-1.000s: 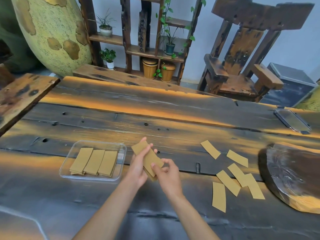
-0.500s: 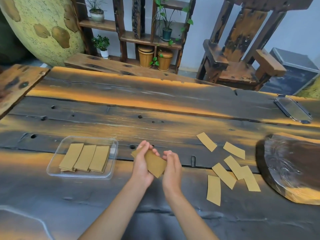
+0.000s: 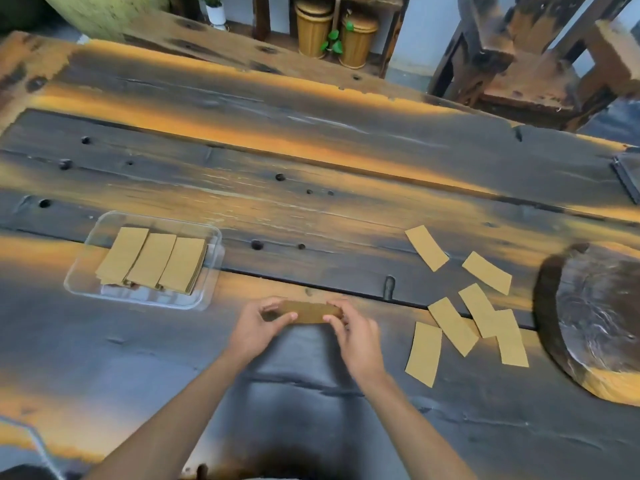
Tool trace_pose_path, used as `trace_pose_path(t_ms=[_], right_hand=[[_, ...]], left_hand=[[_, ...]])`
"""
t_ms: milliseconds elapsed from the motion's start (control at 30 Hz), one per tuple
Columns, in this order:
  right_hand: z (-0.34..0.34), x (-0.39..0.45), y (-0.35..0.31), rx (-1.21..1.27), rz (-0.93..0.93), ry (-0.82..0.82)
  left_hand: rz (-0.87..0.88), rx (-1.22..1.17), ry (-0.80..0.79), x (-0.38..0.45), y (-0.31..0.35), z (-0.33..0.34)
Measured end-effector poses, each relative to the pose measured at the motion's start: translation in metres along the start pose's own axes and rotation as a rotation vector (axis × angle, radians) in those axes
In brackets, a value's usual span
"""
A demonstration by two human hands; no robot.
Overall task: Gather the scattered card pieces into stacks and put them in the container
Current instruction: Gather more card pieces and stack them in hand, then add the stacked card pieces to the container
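Observation:
A stack of tan card pieces (image 3: 306,311) is held level just above the dark wooden table, near its front middle. My left hand (image 3: 258,329) grips the stack's left end and my right hand (image 3: 356,336) grips its right end. To the left stands a clear plastic container (image 3: 213,271) holding three tan stacks (image 3: 152,259) side by side. Several loose card pieces (image 3: 452,325) lie scattered on the table to the right of my hands, some overlapping.
A dark round wooden slab (image 3: 595,320) lies at the right edge, close to the loose cards. A clear lid (image 3: 628,174) sits at the far right. Beyond the table are a wooden chair (image 3: 519,60), a bench and two tan pots (image 3: 334,34).
The stack has turned from a tilted diagonal hold to lying level between both hands, lower and nearer the table. The camera has tipped downward and closer.

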State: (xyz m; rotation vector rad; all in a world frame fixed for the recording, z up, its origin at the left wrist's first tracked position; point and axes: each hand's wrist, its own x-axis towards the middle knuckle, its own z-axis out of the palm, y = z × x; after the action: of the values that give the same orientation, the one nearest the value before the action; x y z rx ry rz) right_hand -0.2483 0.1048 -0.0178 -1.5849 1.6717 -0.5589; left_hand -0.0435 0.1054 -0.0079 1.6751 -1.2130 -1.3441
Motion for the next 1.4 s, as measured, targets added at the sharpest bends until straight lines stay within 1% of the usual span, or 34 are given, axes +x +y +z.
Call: trace_pose_path(t_ms=[67,100,133,200,300,367,467,600,733,900,1033,1100,1133,1233,1300,1333,1400], right_hand=[[0.013,0.001,0.015,0.015,0.039,0.003],[0.018,0.001,0.020,0.034,0.070,0.010],[0.022,0.000,0.022,0.076,0.114,0.018],[0.027,0.000,0.025,0.212,0.207,0.021],[0.033,0.001,0.029,0.364,0.255,0.013],[0.036,0.003,0.030,0.447,0.304,0.032],[0.038,0.006,0.032,0.490,0.338,0.049],[0.033,0.009,0.026,0.538,0.293,0.059],[0.033,0.007,0.027,0.536,0.254,0.049],[0.035,0.012,0.027,0.608,0.333,0.046],[0.028,0.016,0.021,0.600,0.319,0.038],[0.026,0.017,0.015,0.543,0.271,0.004],[0.023,0.018,0.013,0.501,0.238,-0.013],[0.024,0.027,-0.010,0.299,0.109,-0.060],[0.029,0.032,-0.039,0.211,0.067,-0.094],[0.034,0.035,-0.054,0.177,0.048,-0.122],[0.043,0.036,-0.082,0.096,0.001,-0.181]], left_hand=[[0.063,0.258,0.057,-0.002,-0.017,0.013],[0.084,0.330,0.102,-0.002,-0.024,0.022],[0.086,0.341,0.131,-0.004,-0.027,0.030],[0.032,0.224,0.140,-0.005,-0.035,0.048],[-0.113,-0.049,0.173,-0.004,-0.038,0.071],[-0.159,-0.113,0.222,-0.003,-0.036,0.078],[-0.148,-0.074,0.278,0.002,-0.029,0.085],[-0.100,-0.061,0.319,0.010,-0.027,0.085],[-0.121,-0.086,0.282,0.003,-0.039,0.087],[-0.144,-0.092,0.278,0.007,-0.039,0.087],[-0.149,-0.063,0.199,0.009,-0.034,0.072],[-0.129,-0.002,0.124,0.006,-0.025,0.055],[-0.107,0.077,0.080,0.004,-0.019,0.047],[0.017,0.433,-0.026,-0.005,-0.011,0.009],[0.060,0.696,-0.074,-0.013,-0.001,-0.020],[0.065,0.779,-0.089,-0.015,0.006,-0.034],[0.094,0.798,-0.078,-0.022,0.017,-0.055]])
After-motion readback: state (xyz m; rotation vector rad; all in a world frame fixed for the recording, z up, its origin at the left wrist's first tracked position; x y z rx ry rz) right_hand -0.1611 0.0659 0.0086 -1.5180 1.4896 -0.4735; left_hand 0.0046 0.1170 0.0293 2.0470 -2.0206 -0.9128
